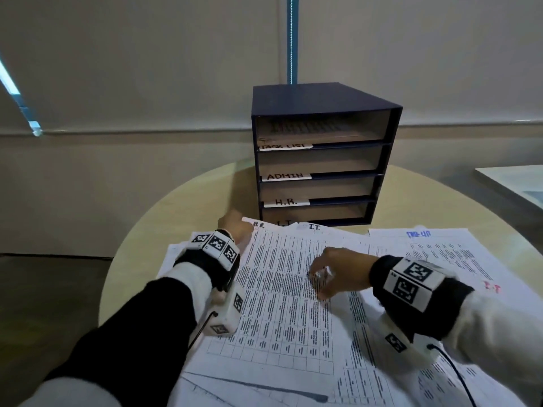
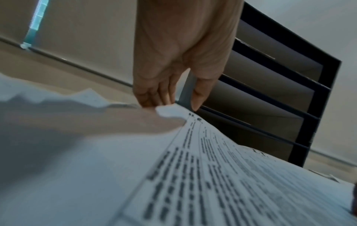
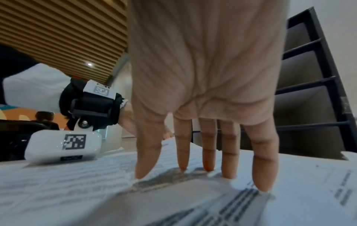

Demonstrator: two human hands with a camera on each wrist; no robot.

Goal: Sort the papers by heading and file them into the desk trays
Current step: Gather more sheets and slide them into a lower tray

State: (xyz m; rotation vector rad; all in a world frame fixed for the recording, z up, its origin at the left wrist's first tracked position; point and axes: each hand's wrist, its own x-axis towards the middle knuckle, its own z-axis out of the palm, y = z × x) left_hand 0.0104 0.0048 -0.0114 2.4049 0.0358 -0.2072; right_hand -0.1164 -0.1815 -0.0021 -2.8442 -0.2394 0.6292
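A dark blue tray unit (image 1: 393, 160) stands at the back of the round table, its four shelves labelled TASK LIST, ADMIN, H.R. and I.T. Printed sheets lie spread in front of it. My left hand (image 1: 235, 227) (image 2: 173, 104) pinches the far left corner of the top sheet headed H.R. (image 1: 282, 289) (image 2: 212, 175), and that corner curls up off the pile. My right hand (image 1: 323, 277) (image 3: 208, 160) presses straight, spread fingertips down on the middle of the papers. A sheet headed I.T. (image 1: 314, 227) peeks out beneath. The top shelf holds some paper.
More sheets (image 1: 440, 254) fan out to the right, one with a blue heading and a red I.T. mark. The pale table (image 1: 164, 218) shows bare wood left of the trays. A white surface (image 1: 517, 183) sits at far right. A seated person (image 3: 44, 117) is in the background.
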